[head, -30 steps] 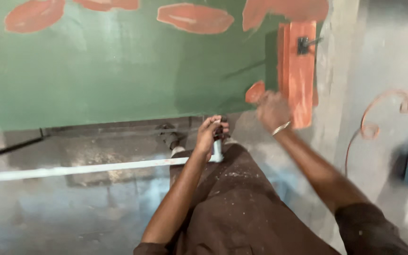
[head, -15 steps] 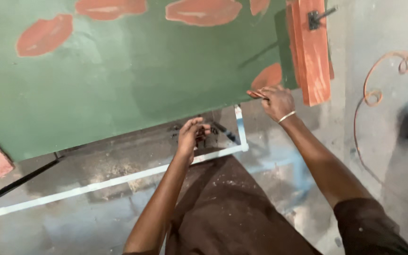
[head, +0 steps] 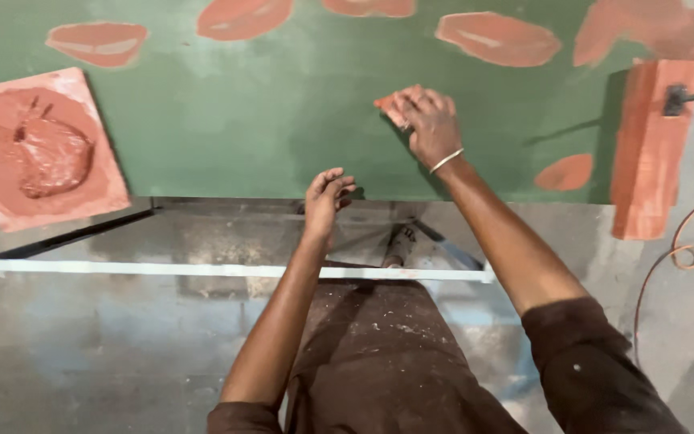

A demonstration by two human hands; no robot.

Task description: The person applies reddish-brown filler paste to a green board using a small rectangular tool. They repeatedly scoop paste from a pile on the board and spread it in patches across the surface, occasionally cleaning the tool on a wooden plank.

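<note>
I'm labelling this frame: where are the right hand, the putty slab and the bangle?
right hand point(head: 426, 120), head view, back of the hand.
putty slab point(head: 42, 149), head view, its reddish lump.
bangle point(head: 447, 161), head view, band at the wrist.

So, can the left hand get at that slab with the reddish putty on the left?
Probably yes: the left hand hangs empty at the green panel edge, and bare panel lies between it and the slab.

I'm seeing bare green panel point(head: 283, 137) lying open mid-frame between my hands. A board heaped with red putty point(head: 42, 153) is blocking the left, a red block point(head: 648, 153) the right, putty patches point(head: 496, 38) dotting the top.
</note>
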